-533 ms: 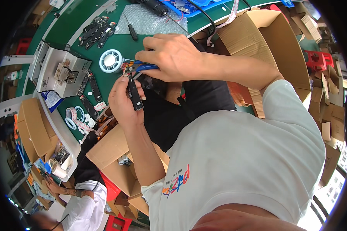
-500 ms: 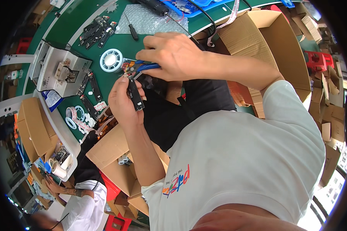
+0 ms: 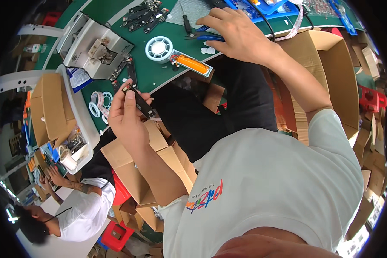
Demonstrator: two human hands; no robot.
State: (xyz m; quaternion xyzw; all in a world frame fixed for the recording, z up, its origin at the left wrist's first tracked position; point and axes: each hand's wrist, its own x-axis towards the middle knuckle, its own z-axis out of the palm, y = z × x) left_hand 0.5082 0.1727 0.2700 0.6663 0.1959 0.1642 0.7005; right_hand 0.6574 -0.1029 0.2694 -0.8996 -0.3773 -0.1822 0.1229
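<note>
In my left hand (image 3: 130,116) I hold a narrow black circuit board piece (image 3: 138,102), pinched between thumb and fingers above my lap. My right hand (image 3: 238,36) is open over the bench, fingers stretched out beside blue-handled cutters (image 3: 206,37) that lie on the green top. Between the hands, at the bench edge, rests a handheld fan with a round pale-blue head (image 3: 159,49). Its handle casing is uncovered and shows an orange battery (image 3: 191,63) with thin wires next to the head.
More black boards (image 3: 146,16) are piled at the back, near a screwdriver (image 3: 186,23) and bubble wrap (image 3: 176,13). A metal machine (image 3: 96,47) stands left. Cardboard boxes (image 3: 331,56) flank me. At lower left, another person (image 3: 81,206) sits working.
The cutters, earlier in my right hand at the fan, now lie on the bench with my fingers spread. My left hand has moved away from the fan with the board.
</note>
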